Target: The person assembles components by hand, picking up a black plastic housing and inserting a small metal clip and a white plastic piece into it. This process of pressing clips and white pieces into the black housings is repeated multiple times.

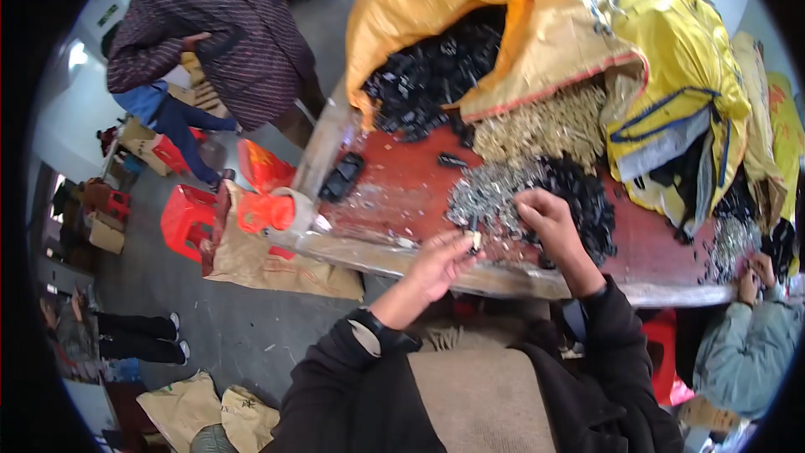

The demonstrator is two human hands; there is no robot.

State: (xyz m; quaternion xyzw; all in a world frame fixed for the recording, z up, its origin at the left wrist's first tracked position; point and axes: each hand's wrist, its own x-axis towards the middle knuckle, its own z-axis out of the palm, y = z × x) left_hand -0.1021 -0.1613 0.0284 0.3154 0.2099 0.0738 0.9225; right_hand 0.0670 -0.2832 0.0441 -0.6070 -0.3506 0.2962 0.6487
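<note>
My left hand point(434, 268) is closed at the table's near edge, pinching a small black and cream part point(475, 241) between thumb and fingertips. Just right of it, my right hand point(553, 225) hovers over or touches the heap of small silver metal pieces point(482, 191). Its thumb and fingers are drawn together, and what they hold, if anything, is too small to make out. A pile of black plastic pieces point(583, 193) lies beside and beyond that hand. Farther back, cream-coloured pieces point(545, 127) spill from a woven sack point(570, 46).
The red tabletop point(390, 193) has a plastic-wrapped rim. An orange sack point(381, 8) of black parts and a yellow sack point(671, 50) stand on it. A co-worker's hands point(755, 275) work at far right; another person point(218, 42) stands far left. Red stools point(186, 222) are left.
</note>
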